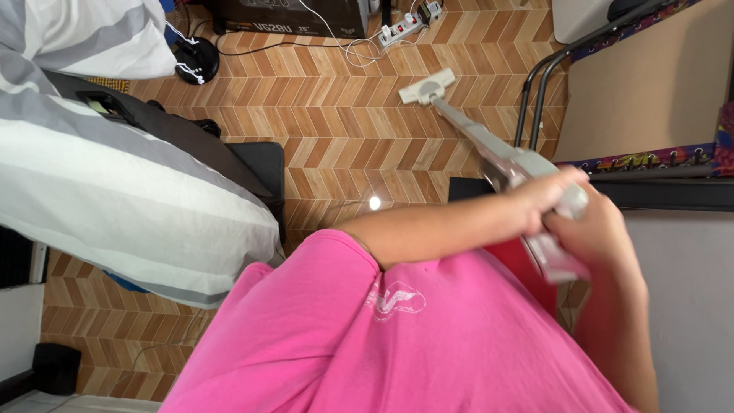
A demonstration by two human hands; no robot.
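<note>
Pink shirt (397, 336) below, my 2 hands, left hand (547, 200) and right hand (589, 229), grip the stick vacuum (497, 149); its floor head (426, 86) could snag the white cable (359, 47) beside the power strip (405, 27).

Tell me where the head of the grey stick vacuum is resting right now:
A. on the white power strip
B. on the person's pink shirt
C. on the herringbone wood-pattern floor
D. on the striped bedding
C: the vacuum head lies flat on the herringbone floor, short of the power strip, while both hands hold the handle end.
</note>
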